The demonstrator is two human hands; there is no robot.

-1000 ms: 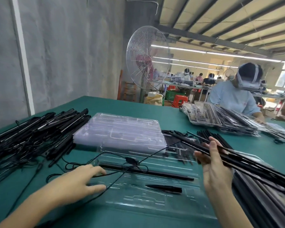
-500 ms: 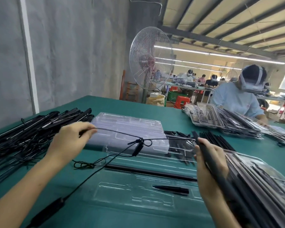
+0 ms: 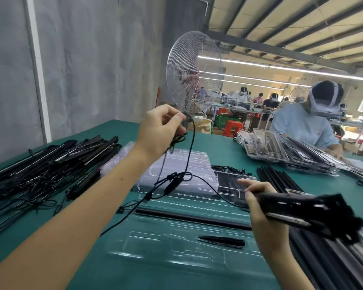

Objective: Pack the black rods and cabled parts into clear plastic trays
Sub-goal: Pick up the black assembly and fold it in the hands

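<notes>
My left hand is raised above the table and pinches a thin black cable, which loops down through a small inline block toward my right hand. My right hand grips the black cabled bar, held level above the table at the right. Below the hands lies a clear plastic tray on the green table; a long black rod and a short black pointed part lie in it.
A heap of black cabled bars covers the table's left. A stack of clear trays sits behind the open tray, loose black rods to its right, filled trays beyond. A person works opposite; a fan stands behind.
My left hand has risen well above the table, pulling the cable up with it. My right hand has swung the black bar from pointing down-right to lying nearly level.
</notes>
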